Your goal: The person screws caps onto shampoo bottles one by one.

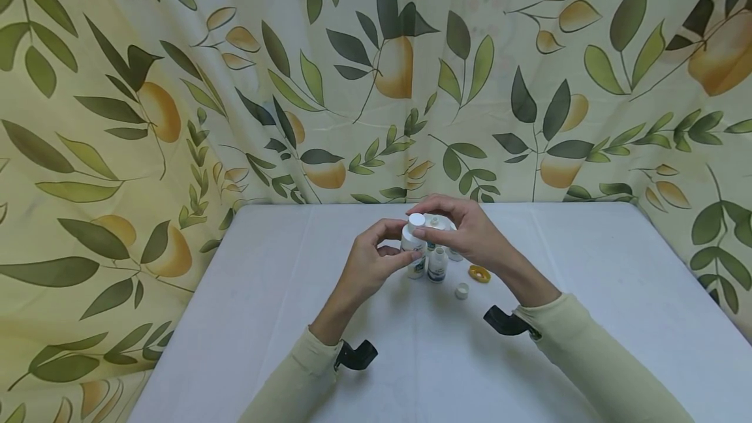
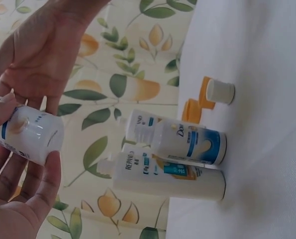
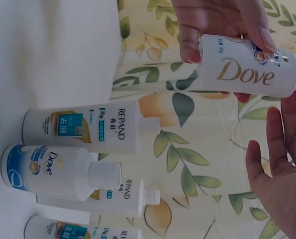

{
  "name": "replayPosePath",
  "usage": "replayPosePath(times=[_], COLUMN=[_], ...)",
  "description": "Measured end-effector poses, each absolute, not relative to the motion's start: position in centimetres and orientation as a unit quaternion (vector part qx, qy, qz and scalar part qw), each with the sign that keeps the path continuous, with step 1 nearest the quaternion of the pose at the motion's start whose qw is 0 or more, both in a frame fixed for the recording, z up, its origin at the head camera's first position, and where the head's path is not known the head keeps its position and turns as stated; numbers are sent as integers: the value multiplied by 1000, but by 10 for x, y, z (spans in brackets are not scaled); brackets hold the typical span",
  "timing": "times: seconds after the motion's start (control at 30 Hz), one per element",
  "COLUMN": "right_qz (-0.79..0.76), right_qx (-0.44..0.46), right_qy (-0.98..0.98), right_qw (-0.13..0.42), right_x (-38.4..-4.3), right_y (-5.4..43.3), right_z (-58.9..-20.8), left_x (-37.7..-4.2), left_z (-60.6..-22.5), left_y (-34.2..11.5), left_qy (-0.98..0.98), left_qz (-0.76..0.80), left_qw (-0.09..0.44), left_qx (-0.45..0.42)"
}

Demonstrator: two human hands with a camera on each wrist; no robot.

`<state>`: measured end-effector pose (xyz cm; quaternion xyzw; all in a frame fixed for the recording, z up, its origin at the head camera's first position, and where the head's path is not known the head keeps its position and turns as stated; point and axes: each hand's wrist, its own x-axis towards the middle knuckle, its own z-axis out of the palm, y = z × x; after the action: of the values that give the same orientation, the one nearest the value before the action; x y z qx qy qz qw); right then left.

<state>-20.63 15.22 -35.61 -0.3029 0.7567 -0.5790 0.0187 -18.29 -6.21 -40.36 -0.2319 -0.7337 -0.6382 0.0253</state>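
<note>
In the head view my left hand point(image 1: 373, 256) holds a small white Dove bottle point(image 1: 412, 239), raised above the table, with fingers and thumb around its body. My right hand point(image 1: 467, 234) pinches the white cap point(image 1: 416, 220) at its top between thumb and fingers. The gold Dove lettering on the held bottle point(image 3: 247, 72) faces the right wrist view, where the cap end is partly cut off by the frame edge. Just behind and below stands another Dove bottle point(image 2: 187, 142) with a blue base, its neck uncapped.
Several white REPAND bottles point(image 3: 83, 127) stand by the uncapped Dove bottle. A loose white cap point(image 1: 461, 291) and a yellow ring-shaped thing point(image 1: 479, 273) lie to their right on the white-covered table point(image 1: 282, 318). Behind hangs a leaf-patterned curtain point(image 1: 364, 149).
</note>
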Motion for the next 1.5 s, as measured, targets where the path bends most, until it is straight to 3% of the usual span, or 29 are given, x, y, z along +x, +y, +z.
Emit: replayPosePath(times=[0.9,1.5], right_qz=[-575,-565], right_qx=[-292,-307], right_qy=[764,765], right_qw=[6,22], right_x=[-207,-209], right_y=[151,147], right_z=[-359,-364], left_x=[-185,-186], left_z=[-405,-407], left_y=[-62,-69], left_qy=[-735,-760], left_qz=[-627,-605], left_qw=[52,15], left_qx=[-253,-239])
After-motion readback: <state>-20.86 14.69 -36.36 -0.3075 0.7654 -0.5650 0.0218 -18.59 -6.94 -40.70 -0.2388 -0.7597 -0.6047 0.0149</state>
